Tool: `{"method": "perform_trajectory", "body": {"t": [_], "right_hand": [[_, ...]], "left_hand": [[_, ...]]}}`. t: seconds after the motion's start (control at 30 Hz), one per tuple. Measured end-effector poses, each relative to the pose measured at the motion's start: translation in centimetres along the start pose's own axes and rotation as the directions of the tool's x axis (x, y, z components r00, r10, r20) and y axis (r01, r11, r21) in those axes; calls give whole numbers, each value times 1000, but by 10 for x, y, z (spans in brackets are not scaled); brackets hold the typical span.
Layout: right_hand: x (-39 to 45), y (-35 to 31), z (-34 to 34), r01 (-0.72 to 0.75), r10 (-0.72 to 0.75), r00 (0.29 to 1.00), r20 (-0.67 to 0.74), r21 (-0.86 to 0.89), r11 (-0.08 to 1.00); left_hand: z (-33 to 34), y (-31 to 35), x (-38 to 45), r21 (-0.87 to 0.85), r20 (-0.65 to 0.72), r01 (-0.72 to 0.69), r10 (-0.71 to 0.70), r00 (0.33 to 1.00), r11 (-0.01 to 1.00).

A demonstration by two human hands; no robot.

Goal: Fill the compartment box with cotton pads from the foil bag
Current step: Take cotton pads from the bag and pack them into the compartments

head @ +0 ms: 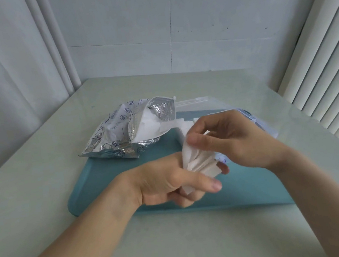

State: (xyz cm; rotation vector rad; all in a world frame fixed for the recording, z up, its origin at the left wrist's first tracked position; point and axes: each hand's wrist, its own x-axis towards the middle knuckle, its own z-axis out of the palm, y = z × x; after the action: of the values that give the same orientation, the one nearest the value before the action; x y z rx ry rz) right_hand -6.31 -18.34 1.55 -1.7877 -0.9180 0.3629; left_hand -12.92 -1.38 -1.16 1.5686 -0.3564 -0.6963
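left hand (167, 184): bare, no glove, ring or watch | right hand (234, 139): bare | forearms: bare, no sleeves visible

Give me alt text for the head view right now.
Both hands hold a small stack of white cotton pads above a teal mat: the left hand grips it from below, the right hand pinches its top. The open foil bag lies behind.

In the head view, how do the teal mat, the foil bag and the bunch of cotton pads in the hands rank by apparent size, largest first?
1. Teal mat, clearly largest, though partly covered.
2. Foil bag.
3. Bunch of cotton pads, smallest even though nearer the camera; both hands hide part of it.
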Motion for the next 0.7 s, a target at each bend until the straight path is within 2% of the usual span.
{"method": "perform_trajectory", "body": {"t": [0.1,0.23,0.3,0.4,0.47,0.57,0.63,0.7], "right_hand": [[2,-2,0,28,-23,997,-68,79,996],[7,3,-8,102,-28,947,-319,218,971],[9,6,-15,128,15,912,-409,318,940],[7,7,-23,173,-28,920,-390,343,923],[4,3,-20,210,-121,943,-311,269,940],[3,2,-8,217,-183,959,-218,146,965],[6,7,0,171,-184,952,-245,-74,982],[8,9,8,100,-200,926,-320,-302,948]], "left_hand": [[0,-4,0,7,20,66,-66,998,998],[-1,-4,2,-56,-8,16,-17,1000,998],[-3,-4,4,-176,-51,-31,22,998,984],[-9,-4,7,-432,-82,-122,96,992,893],[-14,-3,9,-564,-90,-174,149,985,807],[-17,-4,11,-638,-140,-233,187,972,734],[-15,-5,12,-631,-150,-252,204,967,733],[-14,-6,13,-577,-143,-273,234,962,770]]}}
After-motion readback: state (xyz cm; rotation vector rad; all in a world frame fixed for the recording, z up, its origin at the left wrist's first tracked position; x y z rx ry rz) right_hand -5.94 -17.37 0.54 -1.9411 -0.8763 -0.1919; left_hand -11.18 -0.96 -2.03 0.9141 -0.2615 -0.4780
